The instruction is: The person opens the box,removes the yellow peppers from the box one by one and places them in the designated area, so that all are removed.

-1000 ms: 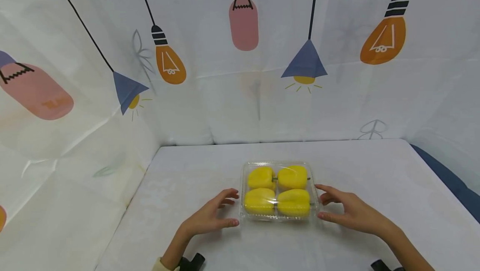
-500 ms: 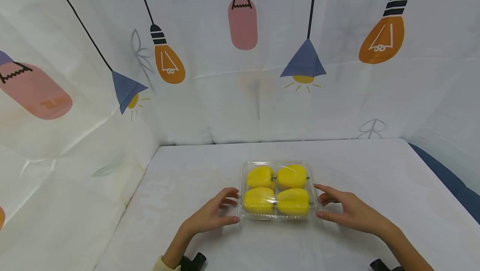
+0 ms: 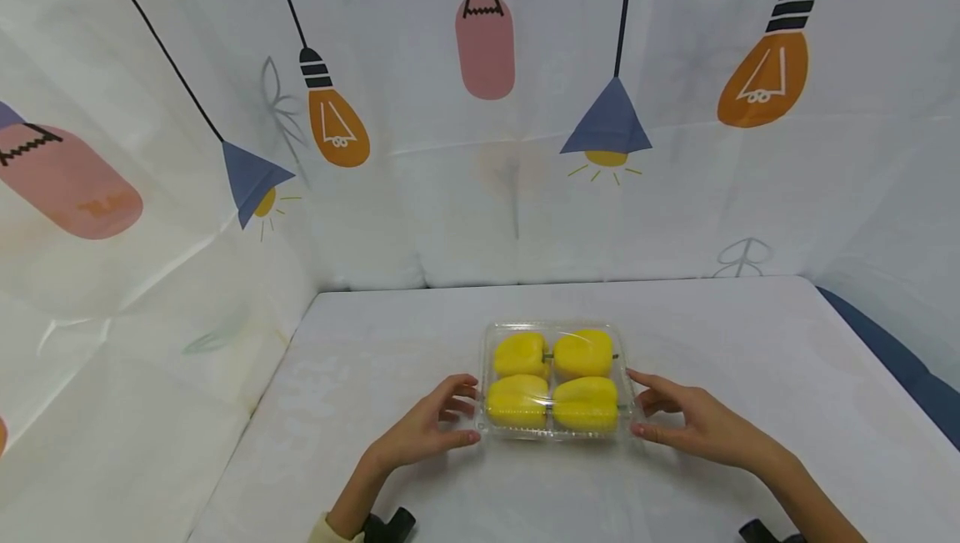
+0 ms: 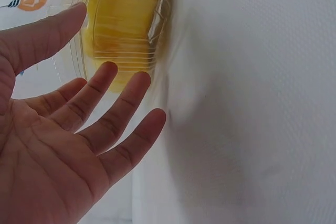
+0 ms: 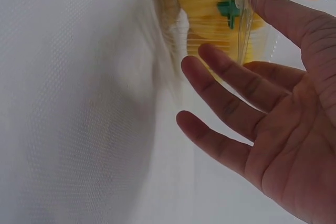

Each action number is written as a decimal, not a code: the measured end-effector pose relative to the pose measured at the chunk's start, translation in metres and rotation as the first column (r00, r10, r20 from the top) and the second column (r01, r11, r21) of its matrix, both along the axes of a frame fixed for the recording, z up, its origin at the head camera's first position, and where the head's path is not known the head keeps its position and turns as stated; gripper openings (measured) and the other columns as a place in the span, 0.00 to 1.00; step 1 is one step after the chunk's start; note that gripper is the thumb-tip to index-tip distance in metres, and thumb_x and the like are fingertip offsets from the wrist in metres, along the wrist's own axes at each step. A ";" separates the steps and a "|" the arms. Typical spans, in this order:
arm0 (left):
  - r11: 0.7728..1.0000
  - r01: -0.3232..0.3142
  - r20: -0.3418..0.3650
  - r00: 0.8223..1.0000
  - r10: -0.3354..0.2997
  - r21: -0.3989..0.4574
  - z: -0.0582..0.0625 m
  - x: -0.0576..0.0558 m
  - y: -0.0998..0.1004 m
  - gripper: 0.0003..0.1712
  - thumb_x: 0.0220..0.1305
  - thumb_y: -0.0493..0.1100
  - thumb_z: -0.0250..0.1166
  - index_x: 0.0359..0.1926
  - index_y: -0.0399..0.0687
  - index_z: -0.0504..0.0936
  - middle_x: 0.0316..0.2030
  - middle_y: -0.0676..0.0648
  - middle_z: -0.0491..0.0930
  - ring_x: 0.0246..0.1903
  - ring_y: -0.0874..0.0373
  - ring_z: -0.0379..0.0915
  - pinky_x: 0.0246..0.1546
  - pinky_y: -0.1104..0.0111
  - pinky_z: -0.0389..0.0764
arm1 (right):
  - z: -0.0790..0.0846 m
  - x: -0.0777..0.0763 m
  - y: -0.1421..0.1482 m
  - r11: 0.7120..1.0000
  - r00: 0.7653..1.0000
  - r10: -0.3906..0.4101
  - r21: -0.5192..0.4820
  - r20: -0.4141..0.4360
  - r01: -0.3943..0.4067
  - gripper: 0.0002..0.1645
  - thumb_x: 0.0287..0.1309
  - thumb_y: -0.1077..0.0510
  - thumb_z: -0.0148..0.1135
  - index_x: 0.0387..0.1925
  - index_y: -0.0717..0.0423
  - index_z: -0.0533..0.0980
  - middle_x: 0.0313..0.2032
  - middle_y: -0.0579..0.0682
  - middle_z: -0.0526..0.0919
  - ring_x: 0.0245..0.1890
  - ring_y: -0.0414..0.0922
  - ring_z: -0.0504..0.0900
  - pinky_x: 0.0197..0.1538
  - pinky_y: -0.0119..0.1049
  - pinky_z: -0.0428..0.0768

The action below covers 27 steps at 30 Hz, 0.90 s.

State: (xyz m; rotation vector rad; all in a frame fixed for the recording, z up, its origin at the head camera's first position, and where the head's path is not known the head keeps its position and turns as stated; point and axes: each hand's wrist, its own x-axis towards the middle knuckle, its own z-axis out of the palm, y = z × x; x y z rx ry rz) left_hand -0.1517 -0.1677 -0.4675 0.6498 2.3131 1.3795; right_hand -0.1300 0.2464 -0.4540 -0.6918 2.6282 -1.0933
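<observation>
A clear plastic clamshell box lies on the white table with its lid down. Inside it are several yellow bell peppers, and one green stem shows through the wall in the right wrist view. At the box's left side is my left hand, its fingers spread and loosely bent. My right hand is at the opposite side in the same way, thumb and index finger at the rim. Whether the fingertips touch the plastic, I cannot tell. Neither hand grips anything.
The white table reaches back to a white cloth wall printed with lamps and bulbs. Another cloth wall rises along the left. Something dark blue shows beyond the table's right edge.
Both hands have stayed almost still, with the thumbs shifting very slightly at the box's sides. The whole view has drifted a few pixels. The box has not visibly moved on the table.
</observation>
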 end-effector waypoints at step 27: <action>0.967 -0.043 0.292 0.956 -0.033 0.250 0.002 -0.003 0.002 0.29 0.54 0.35 0.69 0.56 0.37 0.68 0.39 0.39 0.82 0.36 0.54 0.80 0.35 0.68 0.80 | 0.000 -0.002 0.000 0.996 0.996 0.086 -0.035 0.002 -0.086 0.45 0.58 0.44 0.61 0.68 0.64 0.57 0.46 0.52 0.82 0.42 0.34 0.80 0.43 0.40 0.81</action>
